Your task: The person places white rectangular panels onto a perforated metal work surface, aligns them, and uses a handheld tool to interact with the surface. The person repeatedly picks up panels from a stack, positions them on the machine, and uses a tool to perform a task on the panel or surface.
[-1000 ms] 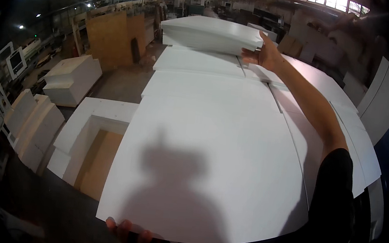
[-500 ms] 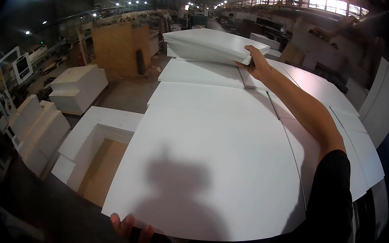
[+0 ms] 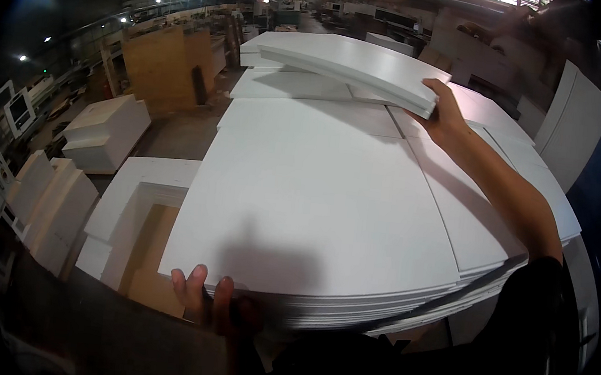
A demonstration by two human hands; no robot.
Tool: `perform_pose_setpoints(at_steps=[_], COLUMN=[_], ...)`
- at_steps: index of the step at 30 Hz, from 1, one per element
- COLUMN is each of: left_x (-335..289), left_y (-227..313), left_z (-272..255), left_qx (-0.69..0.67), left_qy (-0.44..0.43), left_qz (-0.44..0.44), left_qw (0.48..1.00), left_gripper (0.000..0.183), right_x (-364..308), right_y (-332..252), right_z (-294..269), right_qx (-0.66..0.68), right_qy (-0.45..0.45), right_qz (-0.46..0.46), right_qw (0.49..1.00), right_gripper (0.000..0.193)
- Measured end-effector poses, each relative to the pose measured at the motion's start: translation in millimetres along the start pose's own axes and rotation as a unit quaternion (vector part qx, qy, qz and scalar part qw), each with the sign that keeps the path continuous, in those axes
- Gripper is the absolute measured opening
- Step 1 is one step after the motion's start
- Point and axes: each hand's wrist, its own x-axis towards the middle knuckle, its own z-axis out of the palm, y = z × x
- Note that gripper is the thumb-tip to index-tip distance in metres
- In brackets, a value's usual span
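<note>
Since the earlier frame, the right end of the held white panels (image 3: 355, 66) has swung out to the right, away from the far stack (image 3: 251, 60) on which it lay half a second ago. Right hand (image 3: 441, 114): fingers clamped on that right end, on top and beneath. The held panels extend leftward over the far stack; whether their left end touches it cannot be told. Left hand (image 3: 211, 302): fingers apart, at the near left corner of the large white panel (image 3: 328, 197); pressure on the edge cannot be determined. The large panel tops a layered pile, its near edges showing one above another. A dark shadow falls across its near part. Left of the pile stands a white frame-like stack (image 3: 122, 196) with a brown board (image 3: 153, 253) inside. Further left, stepped white blocks (image 3: 107, 133) and upright brown boards (image 3: 160, 69) are noted.
</note>
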Motion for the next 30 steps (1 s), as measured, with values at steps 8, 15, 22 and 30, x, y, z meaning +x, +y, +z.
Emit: perform_pose_setpoints(at_steps=[8, 15, 22, 30], left_x=[4, -1, 15, -59], left_y=[0, 0, 7, 120], left_z=[-1, 9, 18, -13], left_qx=[0.002, 0.020, -0.013, -0.560], left_qy=[-0.010, 0.011, 0.018, -0.137], left_qz=[0.027, 0.039, 0.076, -0.132], left_qw=[1.000, 0.999, 0.997, 0.806], left_gripper=[0.037, 0.040, 0.041, 0.052], right_x=[-128, -237, -336, -438], right_y=[-52, -79, -99, -66], right_z=[-71, -98, -161, -207], right_qx=[-0.151, -0.194, -0.187, -0.037], right_qy=[0.115, 0.269, 0.201, 0.136], right_qz=[-0.039, -0.015, -0.019, 0.027], right_qw=[0.981, 0.943, 0.961, 0.990], right_gripper=[0.051, 0.055, 0.069, 0.074])
